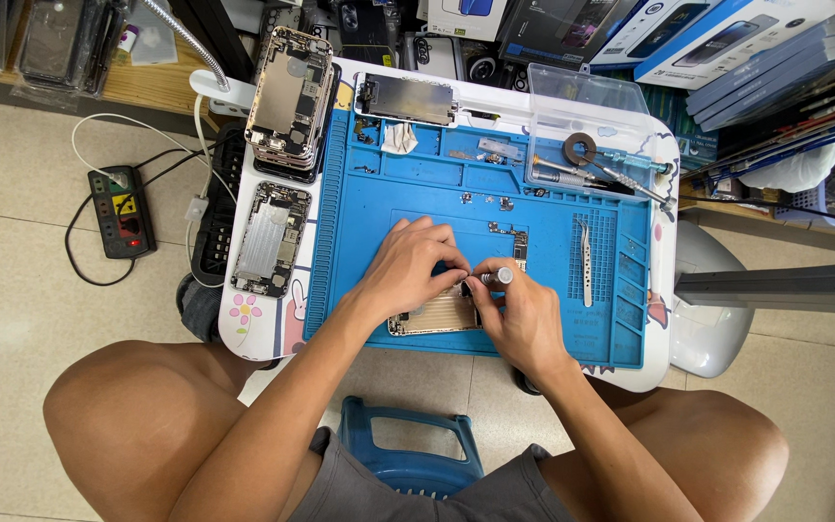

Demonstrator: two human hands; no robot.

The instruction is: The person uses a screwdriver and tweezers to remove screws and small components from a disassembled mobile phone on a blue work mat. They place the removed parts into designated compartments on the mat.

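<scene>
Left hand: the left hand (410,263) lies flat-ish on top of the gold opened phone body (434,315), fingers bent down and pressing it to the mat. It pins the phone but does not wrap around it.
Right hand: the right hand (519,314) is closed around a small silver screwdriver (495,277). The fingertips pinch the tool, and its round silver end sticks out to the right of the fingers.
Phone being worked on: the gold phone body lies on the blue rubber work mat (553,319), close to the mat's near edge, about in the middle. It is under the left hand and just left of the right hand. The two hands touch each other right over its top right corner.
Tabletop: a small white tabletop (244,333) with rounded corners carries the blue mat.
Near the hands: silver tweezers (585,261) lie on the mat to the right of the hands, apart from them. A few tiny phone parts (509,232) lie just past the hands.
Far edge: a dark phone screen panel (406,99) lies at the far edge, and a clear plastic tray (587,130) with tools sits at the far right corner.
Left edge: a stack of opened phone bodies (289,97) sits at the far left corner, and one more opened silver phone (270,239) lies along the left edge.
</scene>
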